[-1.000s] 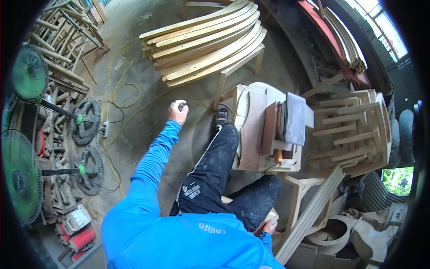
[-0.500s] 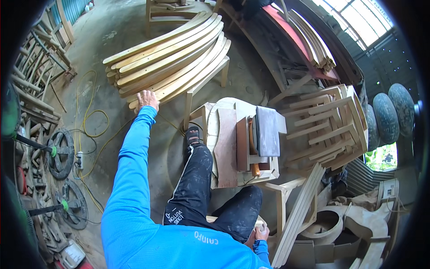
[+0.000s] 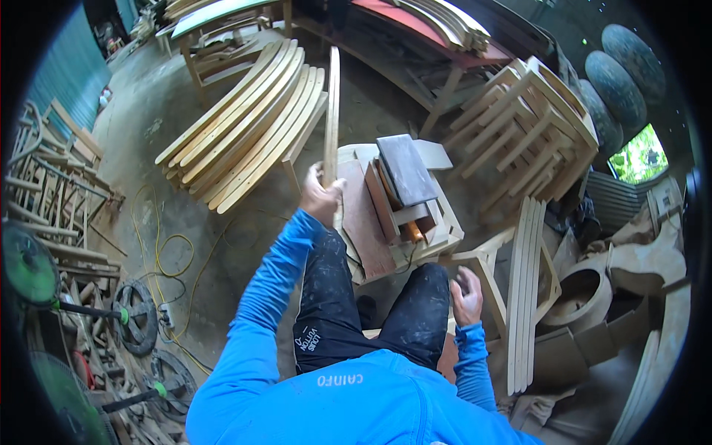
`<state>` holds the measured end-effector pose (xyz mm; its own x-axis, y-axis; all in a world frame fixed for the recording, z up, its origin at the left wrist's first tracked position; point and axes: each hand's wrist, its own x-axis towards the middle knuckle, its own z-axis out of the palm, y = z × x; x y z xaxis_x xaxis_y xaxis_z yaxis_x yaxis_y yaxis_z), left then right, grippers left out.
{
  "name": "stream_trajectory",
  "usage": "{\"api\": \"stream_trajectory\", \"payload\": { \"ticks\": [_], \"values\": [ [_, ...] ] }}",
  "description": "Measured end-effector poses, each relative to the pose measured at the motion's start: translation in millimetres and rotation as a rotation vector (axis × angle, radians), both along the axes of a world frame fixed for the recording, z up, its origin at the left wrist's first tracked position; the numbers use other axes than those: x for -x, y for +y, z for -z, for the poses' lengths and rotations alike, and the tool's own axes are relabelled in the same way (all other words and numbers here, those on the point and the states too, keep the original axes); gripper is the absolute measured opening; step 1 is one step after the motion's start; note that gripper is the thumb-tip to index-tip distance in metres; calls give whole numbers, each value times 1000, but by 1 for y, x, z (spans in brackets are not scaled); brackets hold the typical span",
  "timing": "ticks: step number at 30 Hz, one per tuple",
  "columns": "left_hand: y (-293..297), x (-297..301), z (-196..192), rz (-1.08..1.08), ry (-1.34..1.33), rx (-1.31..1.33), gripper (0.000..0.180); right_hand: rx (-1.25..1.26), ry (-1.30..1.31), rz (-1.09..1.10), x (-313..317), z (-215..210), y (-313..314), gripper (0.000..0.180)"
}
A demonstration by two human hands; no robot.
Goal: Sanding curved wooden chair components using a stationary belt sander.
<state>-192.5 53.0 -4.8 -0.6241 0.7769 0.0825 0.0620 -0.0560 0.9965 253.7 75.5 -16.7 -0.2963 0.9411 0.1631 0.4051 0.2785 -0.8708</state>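
Note:
My left hand (image 3: 322,196) is closed round the lower end of a long, slightly curved wooden slat (image 3: 333,104), which stands out away from me. Just left of it lies a stack of similar curved slats (image 3: 237,122) on a wooden support. Beside my right knee, my right hand (image 3: 466,296) is held up with its fingers loosely bent and apart, holding nothing. Between the hands stands a small pale work stand (image 3: 443,236) bearing a reddish-brown board (image 3: 365,222), a grey-topped block (image 3: 406,169) and a tool with an orange handle (image 3: 413,232).
Several straight slats (image 3: 525,297) lean on a wooden frame (image 3: 486,271) to my right. Beyond them are stacked frames (image 3: 530,126) and curved offcuts (image 3: 645,245). A yellow cord (image 3: 185,271) crosses the floor at left, near black wheels (image 3: 133,315) and scrap wood.
My left hand has lifted one curved slat off the stack and brought it right, toward the stand. My right hand has risen from beside my thigh. The view has turned.

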Motion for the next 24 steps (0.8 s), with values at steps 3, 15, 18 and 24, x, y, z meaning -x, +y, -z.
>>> {"api": "stream_trajectory", "payload": {
  "ticks": [3,15,18,24],
  "values": [
    [-18,-123,-18,65,-83,-184,73,-5,107,-109,27,-55,0,58],
    [35,-267,-135,402,-549,-531,39,132,-184,-345,-14,-92,-18,92],
    [5,-304,-102,482,-580,-513,70,100,-69,-246,-32,-76,-44,79],
    [41,-265,-92,193,255,-337,95,-169,-320,99,-129,-59,-103,64]
  ]
}}
